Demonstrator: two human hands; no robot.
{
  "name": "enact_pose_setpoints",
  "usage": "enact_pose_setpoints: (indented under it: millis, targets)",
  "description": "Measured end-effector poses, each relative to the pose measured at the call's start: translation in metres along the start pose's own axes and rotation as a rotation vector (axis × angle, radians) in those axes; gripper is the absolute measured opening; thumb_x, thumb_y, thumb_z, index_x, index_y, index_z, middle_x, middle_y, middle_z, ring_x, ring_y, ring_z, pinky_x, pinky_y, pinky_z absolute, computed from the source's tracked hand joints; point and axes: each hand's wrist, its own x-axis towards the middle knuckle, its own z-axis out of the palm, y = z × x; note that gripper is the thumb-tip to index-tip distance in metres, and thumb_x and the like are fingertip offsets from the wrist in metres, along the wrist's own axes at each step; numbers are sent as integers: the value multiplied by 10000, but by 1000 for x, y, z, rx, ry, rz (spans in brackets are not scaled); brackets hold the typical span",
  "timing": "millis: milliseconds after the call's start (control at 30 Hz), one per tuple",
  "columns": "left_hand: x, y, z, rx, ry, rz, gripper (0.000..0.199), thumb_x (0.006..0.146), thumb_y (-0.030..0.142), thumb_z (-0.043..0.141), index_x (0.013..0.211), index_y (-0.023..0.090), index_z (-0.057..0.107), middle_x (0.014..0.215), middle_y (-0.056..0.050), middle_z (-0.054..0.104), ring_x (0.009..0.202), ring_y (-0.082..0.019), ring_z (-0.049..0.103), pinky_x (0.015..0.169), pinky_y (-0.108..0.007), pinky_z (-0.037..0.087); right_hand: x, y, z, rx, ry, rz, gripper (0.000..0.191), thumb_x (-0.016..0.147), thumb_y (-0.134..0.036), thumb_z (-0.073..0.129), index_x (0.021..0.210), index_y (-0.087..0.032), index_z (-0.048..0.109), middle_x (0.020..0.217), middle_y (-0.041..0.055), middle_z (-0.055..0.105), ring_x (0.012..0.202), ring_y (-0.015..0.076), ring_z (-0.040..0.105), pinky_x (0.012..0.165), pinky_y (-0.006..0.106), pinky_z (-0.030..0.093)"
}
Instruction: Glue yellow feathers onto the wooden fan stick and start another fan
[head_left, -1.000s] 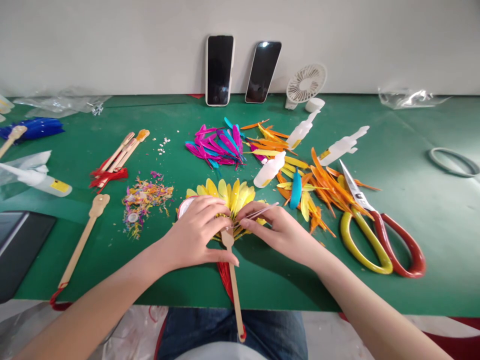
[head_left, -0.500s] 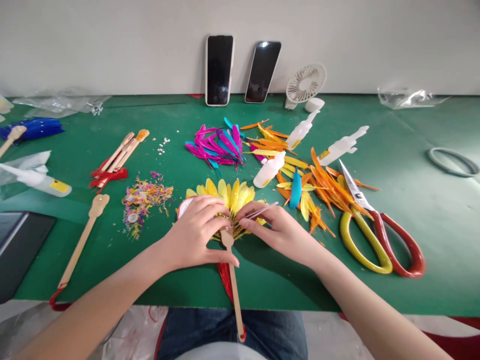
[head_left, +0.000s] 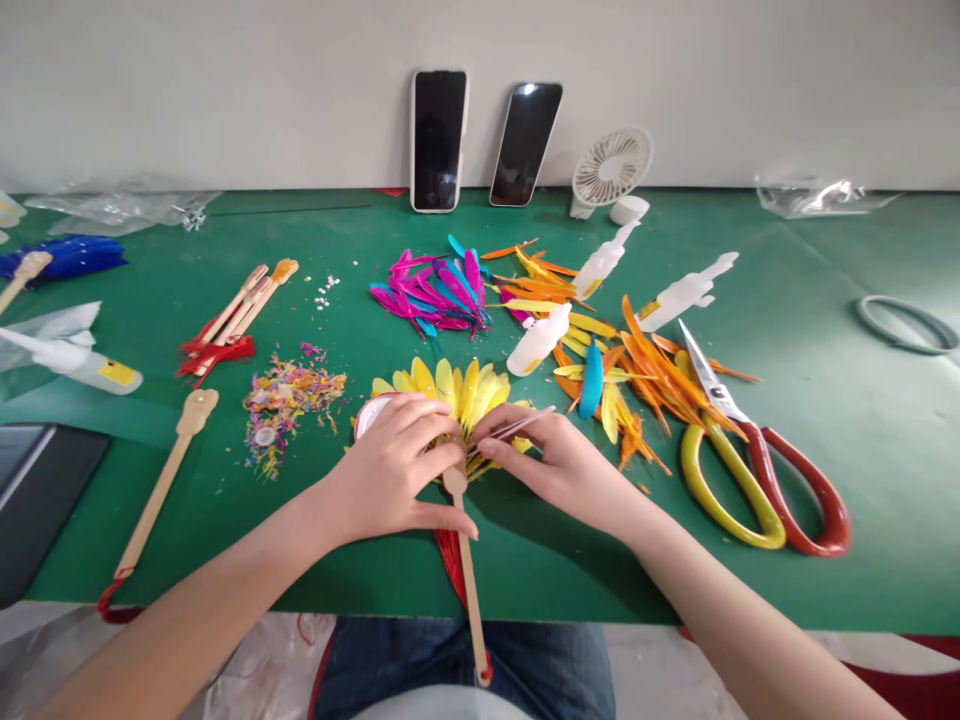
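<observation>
Left hand [head_left: 386, 470] presses the fan [head_left: 457, 395] flat, fingers closed on its handle top, steadying it; right hand [head_left: 559, 465] pinches tweezers [head_left: 517, 424] (tips among the fan's yellow feathers), left of the scissors [head_left: 750, 470].

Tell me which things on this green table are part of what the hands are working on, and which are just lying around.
In use: left hand, right hand, yellow feather fan, its wooden handle, tweezers.
Lying about: scissors, two phones, mini fan, pink feathers, spare wooden handles.
</observation>
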Motion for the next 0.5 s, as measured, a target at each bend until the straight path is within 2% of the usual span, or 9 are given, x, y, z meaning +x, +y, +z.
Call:
enact_pose_setpoints:
  millis: [500]
  targets:
    - [0, -1, 0, -7, 12, 18, 511, 658, 616, 500, 851, 158, 620, 885, -94, 618, 951, -243, 509, 866, -413, 373, 0, 0, 0, 8, 6, 15, 119, 799, -238, 470, 763, -182, 569, 725, 14, 617, 686, 135, 586, 644, 243, 467]
